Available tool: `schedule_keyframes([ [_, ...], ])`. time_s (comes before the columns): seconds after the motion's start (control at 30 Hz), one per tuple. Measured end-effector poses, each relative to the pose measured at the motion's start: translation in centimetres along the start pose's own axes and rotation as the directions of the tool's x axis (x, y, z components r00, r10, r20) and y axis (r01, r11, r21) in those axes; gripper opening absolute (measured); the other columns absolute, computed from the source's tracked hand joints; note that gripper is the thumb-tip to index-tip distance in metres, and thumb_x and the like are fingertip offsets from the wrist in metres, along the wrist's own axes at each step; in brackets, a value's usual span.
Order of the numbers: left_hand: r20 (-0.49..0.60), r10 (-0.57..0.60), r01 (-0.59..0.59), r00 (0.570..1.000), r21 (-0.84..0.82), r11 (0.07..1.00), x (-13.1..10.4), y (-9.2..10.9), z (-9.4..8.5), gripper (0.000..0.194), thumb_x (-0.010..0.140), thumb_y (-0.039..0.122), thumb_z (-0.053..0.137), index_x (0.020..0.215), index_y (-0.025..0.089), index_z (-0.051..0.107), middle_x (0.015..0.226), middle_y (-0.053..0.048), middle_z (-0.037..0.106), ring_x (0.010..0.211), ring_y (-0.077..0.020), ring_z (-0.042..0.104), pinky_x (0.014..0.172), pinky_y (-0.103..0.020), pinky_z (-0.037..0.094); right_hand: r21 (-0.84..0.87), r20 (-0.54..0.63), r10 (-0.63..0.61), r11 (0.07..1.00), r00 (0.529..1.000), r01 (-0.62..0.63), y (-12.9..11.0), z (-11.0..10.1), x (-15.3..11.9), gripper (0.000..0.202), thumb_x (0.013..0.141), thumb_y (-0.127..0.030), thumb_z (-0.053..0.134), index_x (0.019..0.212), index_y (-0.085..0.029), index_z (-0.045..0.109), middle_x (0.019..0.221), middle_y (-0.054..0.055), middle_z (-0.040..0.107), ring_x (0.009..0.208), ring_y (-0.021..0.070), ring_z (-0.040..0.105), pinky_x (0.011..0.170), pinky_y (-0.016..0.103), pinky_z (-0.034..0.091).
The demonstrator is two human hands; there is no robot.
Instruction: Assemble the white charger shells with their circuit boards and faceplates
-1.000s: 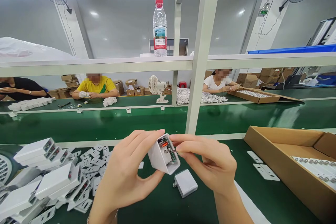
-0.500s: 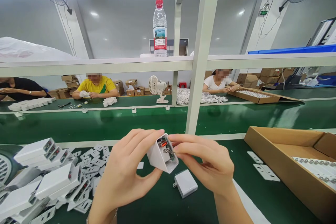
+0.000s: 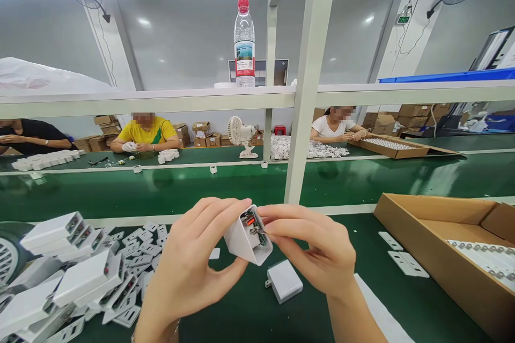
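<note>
My left hand (image 3: 201, 254) is closed round a white charger housing (image 3: 243, 244), tilted with its open end towards my right. Inside that end a circuit board with an orange USB port (image 3: 251, 221) and some metal parts show. The thumb and fingers of my right hand (image 3: 311, 244) are pinched together at the opening's right edge; what lies between the fingertips is too small to make out. On the green mat below, a closed white charger (image 3: 285, 281) lies with its plug prongs pointing left.
Open-ended charger housings (image 3: 82, 284) are heaped at the left beside loose white faceplates (image 3: 140, 249). At the right stands a cardboard box (image 3: 434, 246) holding rows of white parts; two faceplates (image 3: 408, 263) lie beside it. Beyond the conveyor belt (image 3: 225, 187), co-workers sit. A frame post (image 3: 309, 75) rises ahead.
Both hands hold nearly the same pose, with my right hand shifted slightly left. Across the far belt, the small white pieces have moved a little to the right.
</note>
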State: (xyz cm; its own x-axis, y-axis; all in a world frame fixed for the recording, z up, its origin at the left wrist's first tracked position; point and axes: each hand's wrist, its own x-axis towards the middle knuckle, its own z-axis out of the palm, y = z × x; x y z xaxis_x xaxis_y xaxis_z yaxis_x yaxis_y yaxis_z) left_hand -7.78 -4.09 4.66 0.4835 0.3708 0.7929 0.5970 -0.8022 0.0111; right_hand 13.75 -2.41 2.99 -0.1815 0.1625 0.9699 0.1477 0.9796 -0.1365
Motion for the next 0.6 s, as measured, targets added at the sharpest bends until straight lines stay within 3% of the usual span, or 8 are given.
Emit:
schedule_keyframes([
  [0.37, 0.0, -0.003, 0.003, 1.0, 0.005, 1.0, -0.2, -0.1, -0.3, 0.054, 0.092, 0.011, 0.058, 0.143, 0.024, 0.049, 0.128, -0.006, 0.067, 0.115, -0.0226, 0.06, 0.093, -0.035, 0.051, 0.08, -0.036, 0.117, 0.99, 0.993, -0.114, -0.1, 0.4, -0.7, 0.031, 0.09, 0.002, 0.061, 0.108, -0.023, 0.067, 0.113, 0.007, 0.079, 0.099, 0.0213, 0.078, 0.084, 0.032, 0.067],
  [0.6, -0.003, -0.033, 0.033, 0.999, -0.078, 0.996, -0.8, -1.0, -0.4, 0.058, 0.091, 0.007, 0.059, 0.145, 0.027, 0.048, 0.142, -0.004, 0.062, 0.134, -0.0236, 0.055, 0.11, -0.04, 0.048, 0.099, -0.075, 0.234, 0.969, 0.969, -0.226, 0.7, -0.5, -0.5, 0.023, 0.095, -0.005, 0.062, 0.102, -0.024, 0.07, 0.107, 0.003, 0.079, 0.094, 0.0179, 0.076, 0.082, 0.03, 0.065],
])
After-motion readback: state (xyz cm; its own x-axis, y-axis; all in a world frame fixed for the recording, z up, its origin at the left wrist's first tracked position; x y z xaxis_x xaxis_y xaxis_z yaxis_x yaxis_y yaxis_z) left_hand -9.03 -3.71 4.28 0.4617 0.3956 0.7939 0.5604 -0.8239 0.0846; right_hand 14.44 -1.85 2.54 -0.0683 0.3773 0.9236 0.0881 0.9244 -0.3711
